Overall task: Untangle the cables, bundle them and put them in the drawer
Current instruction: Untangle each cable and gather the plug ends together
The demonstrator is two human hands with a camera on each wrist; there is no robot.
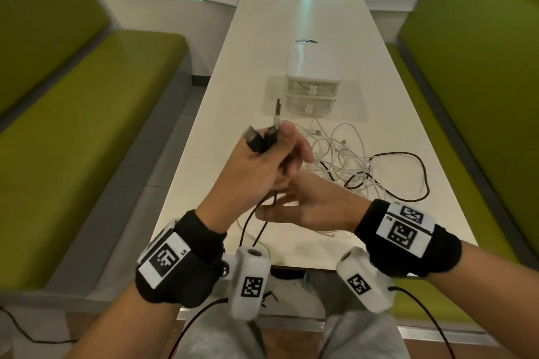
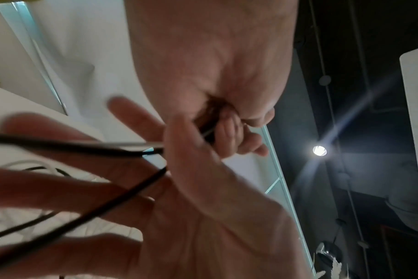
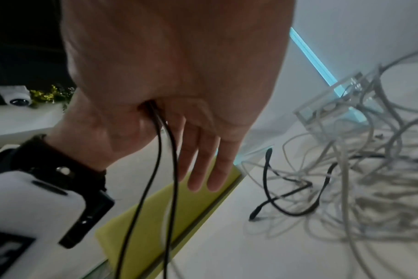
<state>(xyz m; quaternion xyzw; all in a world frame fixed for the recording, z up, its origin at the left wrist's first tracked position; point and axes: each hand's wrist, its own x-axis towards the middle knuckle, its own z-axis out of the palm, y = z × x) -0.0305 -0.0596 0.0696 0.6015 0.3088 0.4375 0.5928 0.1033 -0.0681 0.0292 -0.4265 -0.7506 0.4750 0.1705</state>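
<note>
My left hand is raised over the table's near end and grips black cable in its fist. Black USB plugs stick up out of the top of the fist. Two black strands hang from under it. My right hand is just below the left hand, fingers straight and spread, with the strands running across them. A tangle of white cables lies on the table behind my hands, with a black loop through it. The white two-drawer box stands beyond, both drawers shut.
The long white table runs away from me between two green benches. The tangle reaches up to the translucent drawer box. Bare tabletop lies left of the box and beyond it.
</note>
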